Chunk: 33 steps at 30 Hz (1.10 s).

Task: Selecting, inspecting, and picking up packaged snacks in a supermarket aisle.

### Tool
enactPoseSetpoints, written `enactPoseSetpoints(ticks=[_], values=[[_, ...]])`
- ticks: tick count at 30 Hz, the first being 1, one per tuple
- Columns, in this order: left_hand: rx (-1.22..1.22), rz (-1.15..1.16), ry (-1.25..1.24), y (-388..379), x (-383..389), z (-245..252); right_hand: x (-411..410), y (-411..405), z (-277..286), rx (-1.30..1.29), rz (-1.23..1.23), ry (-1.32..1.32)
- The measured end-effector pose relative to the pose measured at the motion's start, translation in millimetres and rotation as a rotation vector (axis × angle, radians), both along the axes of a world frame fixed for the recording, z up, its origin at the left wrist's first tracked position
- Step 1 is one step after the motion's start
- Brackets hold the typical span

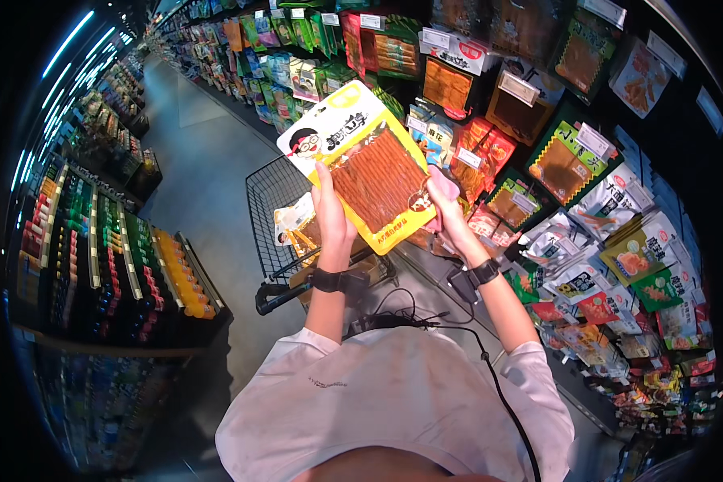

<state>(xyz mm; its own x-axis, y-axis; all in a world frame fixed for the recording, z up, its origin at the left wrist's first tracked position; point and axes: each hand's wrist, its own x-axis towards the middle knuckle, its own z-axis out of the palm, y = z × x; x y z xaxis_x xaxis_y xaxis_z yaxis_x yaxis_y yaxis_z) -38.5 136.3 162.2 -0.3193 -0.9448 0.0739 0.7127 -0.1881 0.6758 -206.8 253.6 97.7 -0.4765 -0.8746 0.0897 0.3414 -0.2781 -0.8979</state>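
Observation:
Between both hands I hold up a flat snack packet (385, 181) with a yellow border and a white header that bears writing and a cartoon head. Reddish-brown strips show through its clear window. My left hand (332, 211) grips the packet's lower left edge, thumb on the front. On its right edge is my right hand (444, 196), with something pink, partly hidden, beside the fingers. Below and left of the packet stands a black wire shopping cart (262, 208). Inside the cart lies another snack packet (295, 223), partly covered by my left arm.
Hanging snack packets (572, 159) with price tags crowd the rack on the right, close to my right arm. Bottled drinks (184, 274) fill a shelf unit at left. A grey aisle floor (196, 156) runs between. A black cable (500, 385) hangs across my shirt.

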Motion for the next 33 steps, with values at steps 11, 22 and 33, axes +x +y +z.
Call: enactPoseSetpoints(ticks=[11, 22, 33], values=[[-0.147, -0.241, 0.017, 27, -8, -17, 64, 33, 54, 0.084, 0.173, 0.519], [-0.03, -0.3, 0.287, 29, 20, 10, 92, 14, 45, -0.033, -0.33, 1.205], [0.0, -0.251, 0.374, 16, 66, 6, 143, 22, 46, 0.007, -0.21, 1.331]])
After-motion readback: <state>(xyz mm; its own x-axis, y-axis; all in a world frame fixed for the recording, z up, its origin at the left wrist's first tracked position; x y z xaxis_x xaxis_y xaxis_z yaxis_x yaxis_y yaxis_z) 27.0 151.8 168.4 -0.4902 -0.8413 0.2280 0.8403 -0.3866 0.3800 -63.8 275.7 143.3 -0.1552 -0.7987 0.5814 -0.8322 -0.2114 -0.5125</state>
